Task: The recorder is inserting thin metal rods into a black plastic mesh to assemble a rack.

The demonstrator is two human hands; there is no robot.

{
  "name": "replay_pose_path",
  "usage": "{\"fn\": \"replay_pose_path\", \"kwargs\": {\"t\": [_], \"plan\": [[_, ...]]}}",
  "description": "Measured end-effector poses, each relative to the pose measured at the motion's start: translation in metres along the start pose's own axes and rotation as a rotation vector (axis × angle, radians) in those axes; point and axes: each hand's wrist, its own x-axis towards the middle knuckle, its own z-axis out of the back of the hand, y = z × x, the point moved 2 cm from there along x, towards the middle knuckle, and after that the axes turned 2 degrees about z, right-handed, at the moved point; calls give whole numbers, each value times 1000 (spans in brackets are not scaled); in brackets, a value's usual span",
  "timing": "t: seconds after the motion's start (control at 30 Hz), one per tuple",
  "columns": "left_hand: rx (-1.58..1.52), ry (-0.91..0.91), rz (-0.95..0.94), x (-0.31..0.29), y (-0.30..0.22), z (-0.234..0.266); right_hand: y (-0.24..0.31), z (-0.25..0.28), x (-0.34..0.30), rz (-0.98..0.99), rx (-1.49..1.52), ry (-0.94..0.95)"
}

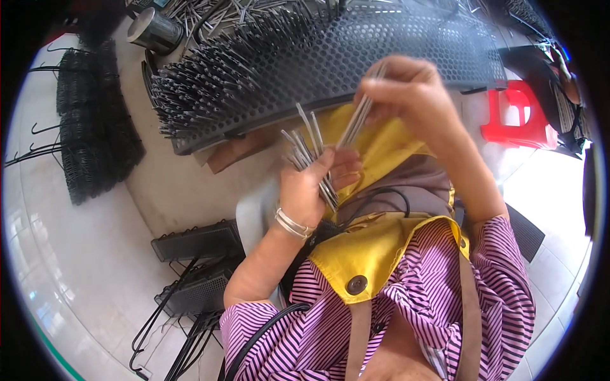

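Note:
A bundle of thin silver metal rods is gripped in my left hand, its upper ends fanning out past the fingers. My right hand is closed with a few similar rods pinched between thumb and fingers, their lower ends pointing down toward the left hand. Just beyond both hands lies a dark perforated rack. Many dark-looking rods stand upright in the holes on its left and far parts. The right hand is in front of the rack's near edge; whether it touches the rack I cannot tell.
Loose rods lie behind the rack, beside a metal cup. Hooked frames filled with dark rods are on the left. Perforated trays with hooks lie on the floor at lower left. A red plastic stool stands at the right.

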Motion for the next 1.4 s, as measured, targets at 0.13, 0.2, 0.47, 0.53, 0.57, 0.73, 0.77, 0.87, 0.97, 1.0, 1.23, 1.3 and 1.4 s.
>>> {"fn": "replay_pose_path", "kwargs": {"t": [0.13, 0.2, 0.47, 0.53, 0.57, 0.73, 0.77, 0.87, 0.97, 1.0, 1.23, 1.3, 1.4], "plan": [[21, 19, 77, -2, 4, 0, 24, 3, 28, 206, 354, 68], [12, 28, 104, 0, 7, -3, 19, 3, 46, 331, 273, -10], [-103, 43, 154, -1, 8, 0, 26, -26, 64, 540, 51, -84], [-99, 57, 166, 0, 8, 2, 34, -40, 64, 550, -73, -217], [-102, 68, 168, 0, 9, 2, 30, -41, 70, 610, -58, -129], [-138, 99, 167, 1, 9, 4, 21, -45, 78, 676, -190, -112], [-139, 98, 170, 1, 8, 3, 21, -46, 78, 683, -200, -101], [-135, 96, 174, 0, 8, 1, 19, -46, 80, 681, -222, -79], [-138, 95, 182, 0, 8, 2, 26, -44, 80, 673, -381, -20], [-146, 96, 189, 0, 8, 2, 29, -43, 80, 673, -381, -18], [-117, 77, 196, -1, 9, 2, 21, -44, 92, 748, -345, 100], [-111, 82, 192, -1, 8, 1, 17, -45, 95, 793, -406, 105], [-114, 93, 184, -1, 8, 2, 18, -52, 95, 833, -609, 122]]}}
